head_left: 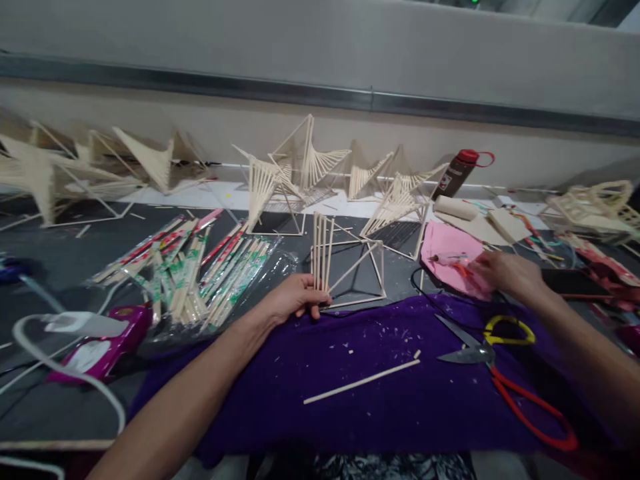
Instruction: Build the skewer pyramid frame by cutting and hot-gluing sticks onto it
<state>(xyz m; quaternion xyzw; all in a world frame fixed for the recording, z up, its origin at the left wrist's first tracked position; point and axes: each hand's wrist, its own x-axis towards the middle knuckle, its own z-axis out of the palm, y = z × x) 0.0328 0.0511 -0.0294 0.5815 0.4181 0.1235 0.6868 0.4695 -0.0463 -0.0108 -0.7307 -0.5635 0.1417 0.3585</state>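
My left hand [299, 295] is closed on the lower left corner of a small frame of thin wooden sticks [355, 272], with several upright sticks rising above the fingers. On a pink sheet [434, 243] to the right lies a small glue gun [450, 260] with a clear body, an orange trigger and its tip toward the left. My right hand [500, 270] has its fingers closed around the glue gun's rear end. A single stick [361, 382] rests on the purple cloth [280, 417] in front of me. Scissors [480, 353] with one yellow and one red handle lie partly spread on that cloth.
Finished stick models [313, 163] line the wall. Bagged chopsticks [185, 273] lie at the left, near a magenta device [107, 343] with a white cable. A dark bottle [456, 175] with a red cap stands at the back right. A black cord loops near the scissors.
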